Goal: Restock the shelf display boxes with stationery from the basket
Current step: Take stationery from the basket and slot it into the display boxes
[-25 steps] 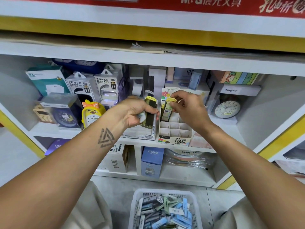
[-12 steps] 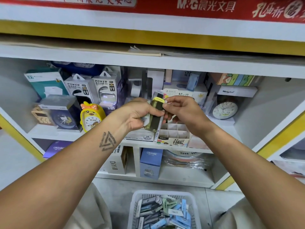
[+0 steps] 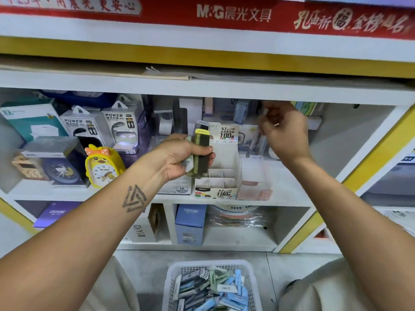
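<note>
Shelf edge (image 3: 224, 202) carries the white display box (image 3: 219, 176) at its front, its divided compartments open, and I see free room just right of it. My left hand (image 3: 179, 159) is clamped on a small stack of lead-refill cases (image 3: 199, 153) right over the box's left side. My right hand (image 3: 284, 133) is raised near the upper board, fingers pinched on something too blurred to name. The basket (image 3: 212, 286) sits below on the floor.
</note>
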`<move>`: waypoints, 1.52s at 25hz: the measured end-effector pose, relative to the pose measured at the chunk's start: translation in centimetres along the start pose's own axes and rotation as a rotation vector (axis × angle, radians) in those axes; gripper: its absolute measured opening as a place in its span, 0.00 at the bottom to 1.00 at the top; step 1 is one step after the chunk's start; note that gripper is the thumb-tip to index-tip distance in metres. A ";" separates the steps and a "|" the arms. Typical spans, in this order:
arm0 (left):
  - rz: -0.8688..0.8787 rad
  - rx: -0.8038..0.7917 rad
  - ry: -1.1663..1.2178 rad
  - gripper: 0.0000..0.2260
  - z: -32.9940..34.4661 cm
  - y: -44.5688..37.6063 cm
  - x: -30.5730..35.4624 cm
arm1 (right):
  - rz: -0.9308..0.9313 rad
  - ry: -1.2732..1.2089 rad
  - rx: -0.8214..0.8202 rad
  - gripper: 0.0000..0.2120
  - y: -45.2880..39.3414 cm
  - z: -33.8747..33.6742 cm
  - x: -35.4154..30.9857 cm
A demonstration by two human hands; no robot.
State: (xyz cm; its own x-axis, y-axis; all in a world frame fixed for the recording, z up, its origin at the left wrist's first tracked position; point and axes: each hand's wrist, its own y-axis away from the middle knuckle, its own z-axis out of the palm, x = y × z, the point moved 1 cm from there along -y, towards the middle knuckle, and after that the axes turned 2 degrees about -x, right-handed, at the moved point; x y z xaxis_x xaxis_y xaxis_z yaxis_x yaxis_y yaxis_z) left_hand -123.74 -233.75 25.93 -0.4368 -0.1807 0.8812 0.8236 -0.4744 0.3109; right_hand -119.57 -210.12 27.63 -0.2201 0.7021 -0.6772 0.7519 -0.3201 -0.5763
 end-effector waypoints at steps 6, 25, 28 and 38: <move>-0.004 -0.015 -0.039 0.13 0.8 -0.7 -0.8 | -0.094 0.269 -0.139 0.07 1.4 1.8 2.3; -0.017 -0.010 -0.066 0.12 0.6 -0.8 -1.5 | -0.034 0.315 -0.240 0.12 1.4 3.8 3.6; -0.021 -0.020 -0.072 0.12 0.6 -0.7 -1.6 | -0.050 0.444 -0.307 0.17 1.6 3.7 3.1; -0.022 -0.101 -0.053 0.18 1.2 0.2 -1.6 | 0.490 -0.503 -0.502 0.11 3.0 5.4 -2.3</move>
State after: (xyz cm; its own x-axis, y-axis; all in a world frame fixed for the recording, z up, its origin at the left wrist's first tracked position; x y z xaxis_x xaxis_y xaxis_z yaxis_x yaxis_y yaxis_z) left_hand -122.49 -232.54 25.01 -0.4326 -0.1241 0.8930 0.7719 -0.5628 0.2957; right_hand -120.19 -216.15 25.03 0.0416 0.1555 -0.9870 0.9935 -0.1112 0.0244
